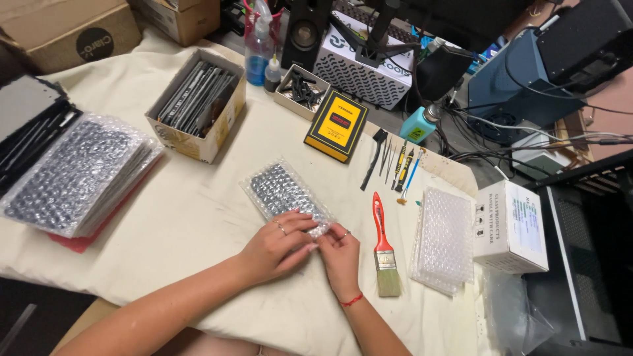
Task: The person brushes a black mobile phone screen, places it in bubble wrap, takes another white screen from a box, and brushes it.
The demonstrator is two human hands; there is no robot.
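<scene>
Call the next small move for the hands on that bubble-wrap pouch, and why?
Probably pinch the near end open. Both the left hand and right hand meet at the near edge of the bubble-wrap pouch, which lies flat on the cloth with a dark flat item inside; fingertips are on that edge, nothing lifted.

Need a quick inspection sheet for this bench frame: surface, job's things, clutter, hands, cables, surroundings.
Surface: cream cloth over the table, lightly soiled.
Job's things: bubble-wrap pouch with a dark flat item inside, lying flat at centre.
Clutter: red-handled brush, stack of empty bubble-wrap bags, pile of wrapped items, open carton of flat parts, yellow box, small hand tools, white carton.
Hands: left hand and right hand both pinch the pouch's near end.
Cables: tangle at upper right.
Surroundings: spray bottle, speaker, blue machine.
</scene>
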